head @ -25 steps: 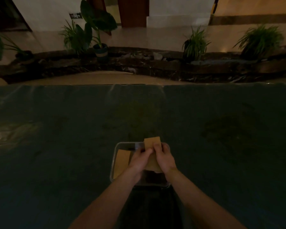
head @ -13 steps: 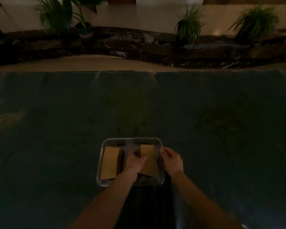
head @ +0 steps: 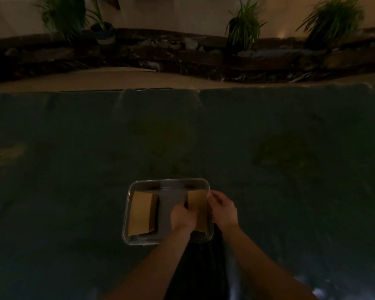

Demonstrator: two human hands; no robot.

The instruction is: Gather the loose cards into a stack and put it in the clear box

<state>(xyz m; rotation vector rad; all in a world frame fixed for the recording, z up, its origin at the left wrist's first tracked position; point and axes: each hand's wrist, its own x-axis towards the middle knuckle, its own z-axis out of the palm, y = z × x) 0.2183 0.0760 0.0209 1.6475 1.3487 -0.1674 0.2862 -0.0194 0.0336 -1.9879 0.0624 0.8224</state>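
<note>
The clear box sits on the dark green table cloth near the front edge. A tan stack of cards lies in its left half. A second tan card stack lies in the right half. My left hand is inside the box, fingers closed against the left side of that second stack. My right hand rests at the box's right rim beside the stack, fingers curled; whether it touches the cards is hidden.
The dark green cloth covers the whole table. Beyond its far edge runs a tan floor strip and a dark stone planter with several potted plants. The light is dim.
Both hands lowered the raised card stack into the box's right half. The right hand then moved off the stack to the box's right rim. The camera tilted down.
</note>
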